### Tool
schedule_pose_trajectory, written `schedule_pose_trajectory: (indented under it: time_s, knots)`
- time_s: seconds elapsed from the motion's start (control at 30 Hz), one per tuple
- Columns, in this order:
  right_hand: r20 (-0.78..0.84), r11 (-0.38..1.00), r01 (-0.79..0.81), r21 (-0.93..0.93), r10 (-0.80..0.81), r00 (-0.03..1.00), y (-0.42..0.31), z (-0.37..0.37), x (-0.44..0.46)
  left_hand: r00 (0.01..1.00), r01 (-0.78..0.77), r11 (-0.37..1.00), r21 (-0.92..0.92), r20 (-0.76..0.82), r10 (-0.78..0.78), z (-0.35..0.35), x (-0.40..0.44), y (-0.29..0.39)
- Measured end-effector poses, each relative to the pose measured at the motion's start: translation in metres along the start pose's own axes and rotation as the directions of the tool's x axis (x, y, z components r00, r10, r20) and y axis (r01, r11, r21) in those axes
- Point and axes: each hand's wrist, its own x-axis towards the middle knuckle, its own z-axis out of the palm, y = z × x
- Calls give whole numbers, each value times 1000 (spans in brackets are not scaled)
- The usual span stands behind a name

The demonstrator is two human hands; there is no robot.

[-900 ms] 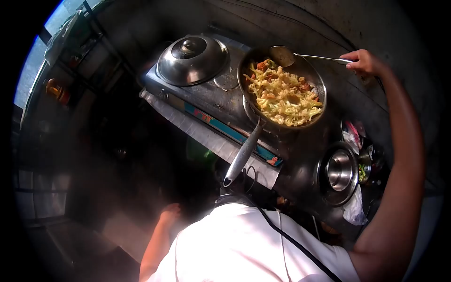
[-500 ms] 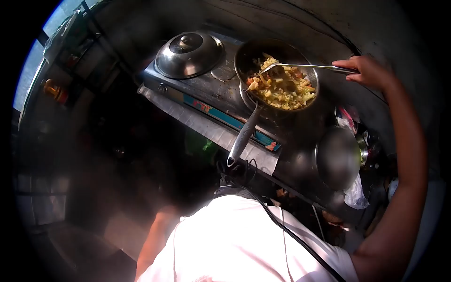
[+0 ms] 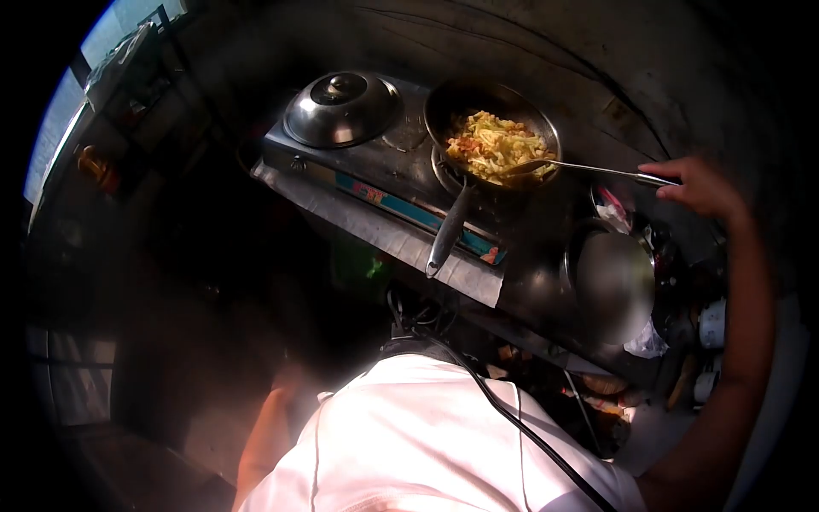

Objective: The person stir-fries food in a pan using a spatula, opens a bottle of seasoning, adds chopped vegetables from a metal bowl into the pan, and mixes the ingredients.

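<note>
My right hand [image 3: 706, 189] is closed around the handle end of a long metal spatula [image 3: 597, 170]. The spatula's head rests in the chopped yellow and orange food [image 3: 495, 143], at the near right side of a frying pan [image 3: 439, 111]. The pan sits on the right burner of a two-burner gas stove [image 3: 299, 152], its grey handle [image 3: 450, 232] pointing towards me. Down at the lower left, my left hand [image 3: 288, 375] is dim and blurred beside my body, and its fingers cannot be made out.
A domed steel lid [image 3: 343, 115] covers the stove's left side. To the right of the stove stands a large round metal vessel [image 3: 612, 286], with a clear plastic bag [image 3: 647, 340] by it. A black cable [image 3: 499, 408] runs over my white shirt. The wall rises behind the stove.
My right hand has moved lower and slightly right. The spatula head went from the food's upper left to its lower right, and the food is gathered more into a heap. The view shifted slightly.
</note>
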Motion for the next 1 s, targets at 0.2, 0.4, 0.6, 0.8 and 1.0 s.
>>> schedule_pose_trajectory:
  time_s: [0.2, 0.4, 0.6, 0.8, 1.0]
  knots:
    - [-95, 999, -34, -18, 32, 995, -11, 60, 55, 1000, 3, 995, -104, 27, 0, 0, -20, 4]
    - [-333, 988, -40, -148, -12, 943, -4, 100, 68, 997, 73, 955, -287, 16, -71, -5, -37, 35]
    - [-315, 997, 70, 26, -59, 947, 12, 79, 40, 978, 185, 844, -504, 9, -209, -18, -93, 110]
    - [-365, 993, -117, -2, 108, 925, 1, 122, 77, 948, 296, 761, -577, 78, -310, -23, -99, 103]
    - [-363, 998, -48, 44, 61, 930, -10, 206, 67, 920, 232, 967, -102, -301, -252, -84, -110, 138]
